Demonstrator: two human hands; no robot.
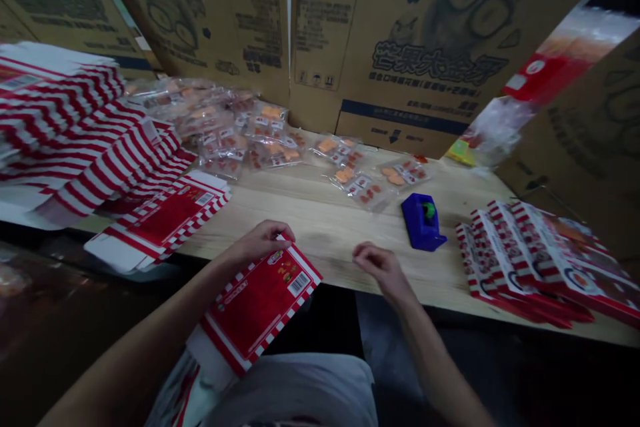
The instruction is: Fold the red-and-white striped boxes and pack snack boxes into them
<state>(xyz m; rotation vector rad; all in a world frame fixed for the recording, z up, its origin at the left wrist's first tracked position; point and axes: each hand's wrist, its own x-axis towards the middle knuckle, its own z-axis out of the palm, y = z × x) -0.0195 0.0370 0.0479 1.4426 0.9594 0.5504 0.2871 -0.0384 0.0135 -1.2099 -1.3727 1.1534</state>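
My left hand [260, 243] grips the top edge of a flattened red-and-white striped carton [260, 303], which has a barcode printed on its red panel. The carton tilts down over the table's near edge toward my lap. My right hand [381, 270] rests above the wooden table [320, 227] with its fingers curled, holding nothing. Nearest to it stands a blue tape dispenser [423, 221]. Clear packets of orange snacks [270, 143] lie spread across the far side of the table.
Stacks of flat striped cartons lie at the left [95, 140] and right [535, 260] of the table. Large printed cardboard boxes [420, 47] form a wall along the far edge. A blurred plastic bag [493, 133] hangs at the upper right.
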